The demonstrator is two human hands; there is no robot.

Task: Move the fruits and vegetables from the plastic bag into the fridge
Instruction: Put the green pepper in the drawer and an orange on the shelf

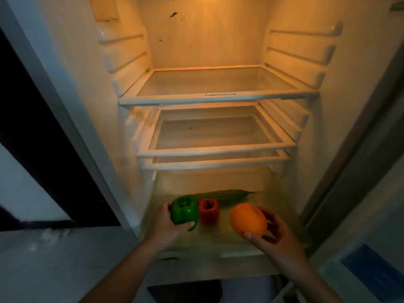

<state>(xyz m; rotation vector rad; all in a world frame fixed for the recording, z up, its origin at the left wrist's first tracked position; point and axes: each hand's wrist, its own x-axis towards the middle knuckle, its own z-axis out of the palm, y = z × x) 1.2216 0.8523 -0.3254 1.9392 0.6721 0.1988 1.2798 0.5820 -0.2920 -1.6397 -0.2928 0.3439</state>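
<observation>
The fridge (207,51) stands open before me, lit orange inside. In its bottom drawer (220,251) lie a long green cucumber (225,196) at the back and a red bell pepper (208,211) in front of it. My left hand (168,224) grips a green bell pepper (184,212) just left of the red one, low in the drawer. My right hand (276,231) holds an orange (248,219) above the drawer's right half, fingers curled round it. The plastic bag is out of view.
Glass shelves sit above the drawer: a wide upper shelf (218,98) and two narrower lower shelves (216,149), all bare. The fridge wall (98,127) rises at left, the door frame (349,160) at right. A blue item (371,267) shows at bottom right.
</observation>
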